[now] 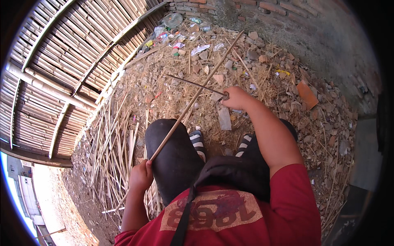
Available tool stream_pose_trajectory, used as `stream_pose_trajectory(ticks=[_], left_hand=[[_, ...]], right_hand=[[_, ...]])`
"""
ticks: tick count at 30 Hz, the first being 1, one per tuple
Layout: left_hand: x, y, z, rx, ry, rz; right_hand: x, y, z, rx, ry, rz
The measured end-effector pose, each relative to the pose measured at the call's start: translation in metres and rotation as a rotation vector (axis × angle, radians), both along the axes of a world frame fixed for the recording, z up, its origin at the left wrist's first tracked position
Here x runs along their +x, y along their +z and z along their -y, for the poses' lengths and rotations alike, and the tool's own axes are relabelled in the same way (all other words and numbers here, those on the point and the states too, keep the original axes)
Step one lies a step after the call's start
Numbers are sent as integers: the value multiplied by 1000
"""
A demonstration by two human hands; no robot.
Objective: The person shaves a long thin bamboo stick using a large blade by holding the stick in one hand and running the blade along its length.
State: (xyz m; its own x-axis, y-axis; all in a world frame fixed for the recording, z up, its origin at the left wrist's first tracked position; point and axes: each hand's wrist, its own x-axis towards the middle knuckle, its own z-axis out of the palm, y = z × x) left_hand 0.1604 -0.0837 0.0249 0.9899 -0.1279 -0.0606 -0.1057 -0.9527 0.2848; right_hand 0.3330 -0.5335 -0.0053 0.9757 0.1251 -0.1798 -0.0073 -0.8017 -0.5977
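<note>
Right hand (238, 98): fingers closed around the handle end of a slim dark tool (184, 80), which points forward and left. Left hand (140, 175): fingers closed around the near end of a long wooden stick (184, 110). From this grip, the stick runs forward and right, over the left leg (174, 164), its far end beyond the right hand. Tool and stick cross just left of the right hand; contact cannot be confirmed. Red shirt (293, 205): tan panel (172, 221) with dark printed characters, inverted in this view. Split strips (111, 143) lie on the ground beside the left arm. Far end of the ground: a clear plastic container (172, 19), contents indistinguishable, near scattered litter (200, 49).
</note>
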Motion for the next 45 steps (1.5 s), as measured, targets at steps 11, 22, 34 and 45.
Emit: stream_pose_trajectory(ticks=[11,22,34,45], left_hand=[[-14,1,8,82,16,82],[-8,20,13,125,11,25],[-4,11,14,68,40,14],[5,14,10,49,20,-26]], right_hand=[[-28,59,-19,-196,165,64],[-28,47,-32,-250,262,63],[-10,12,1,20,-142,88],[2,-6,-1,-51,100,-27]])
